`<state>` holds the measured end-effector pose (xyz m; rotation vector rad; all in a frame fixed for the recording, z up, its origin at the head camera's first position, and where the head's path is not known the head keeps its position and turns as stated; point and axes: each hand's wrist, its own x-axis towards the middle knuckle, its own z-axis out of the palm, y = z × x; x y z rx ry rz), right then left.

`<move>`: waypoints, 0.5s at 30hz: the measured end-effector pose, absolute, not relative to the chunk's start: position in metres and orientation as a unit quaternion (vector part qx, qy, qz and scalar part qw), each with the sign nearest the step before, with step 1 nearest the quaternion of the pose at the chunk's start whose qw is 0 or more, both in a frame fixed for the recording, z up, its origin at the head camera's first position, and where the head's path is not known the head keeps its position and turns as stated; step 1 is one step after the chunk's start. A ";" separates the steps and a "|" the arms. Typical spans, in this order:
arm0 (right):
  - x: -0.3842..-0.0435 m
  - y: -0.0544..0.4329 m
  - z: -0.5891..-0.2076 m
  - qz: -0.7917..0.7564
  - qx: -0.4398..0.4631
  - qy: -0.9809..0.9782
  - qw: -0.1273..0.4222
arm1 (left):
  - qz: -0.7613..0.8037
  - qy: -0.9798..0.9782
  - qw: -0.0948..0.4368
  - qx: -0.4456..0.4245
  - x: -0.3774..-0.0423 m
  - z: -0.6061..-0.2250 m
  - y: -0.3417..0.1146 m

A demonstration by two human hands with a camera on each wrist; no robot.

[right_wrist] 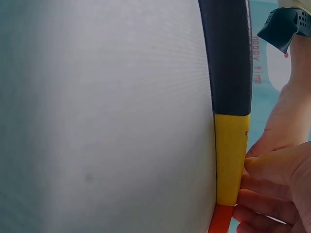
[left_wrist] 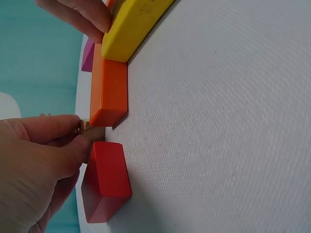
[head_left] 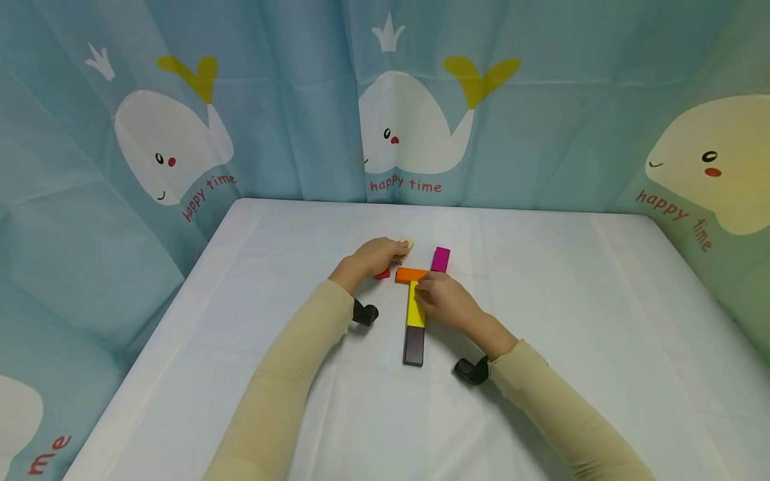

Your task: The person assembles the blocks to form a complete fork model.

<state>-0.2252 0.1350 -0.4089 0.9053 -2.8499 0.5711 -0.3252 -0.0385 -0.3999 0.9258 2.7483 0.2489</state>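
Observation:
A small pale wooden block (head_left: 407,248) is pinched between the thumb and fingertips of my left hand (head_left: 377,255), just beyond a red block (left_wrist: 108,174). My right hand (head_left: 450,300) touches the upper end of a yellow block (head_left: 415,308), its fingertips over the top close to the orange block (head_left: 409,275). In the right wrist view, the thumb (right_wrist: 265,165) meets the yellow block's top edge. A dark grey block (head_left: 414,346) continues the line below the yellow one. The orange block lies crosswise at the yellow block's far end, partly hidden by the right hand.
A magenta block (head_left: 441,259) lies behind the right end of the orange one. Everything rests on a white-covered table (head_left: 571,280). A blue curtain (head_left: 289,100) printed with whales hangs behind and to the sides. Black wrist-worn devices (head_left: 472,371) sit under both wrists.

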 end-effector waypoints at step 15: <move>-0.226 0.135 -0.409 0.209 0.298 -0.930 0.043 | 0.090 0.941 0.101 0.311 -0.321 -0.397 -0.030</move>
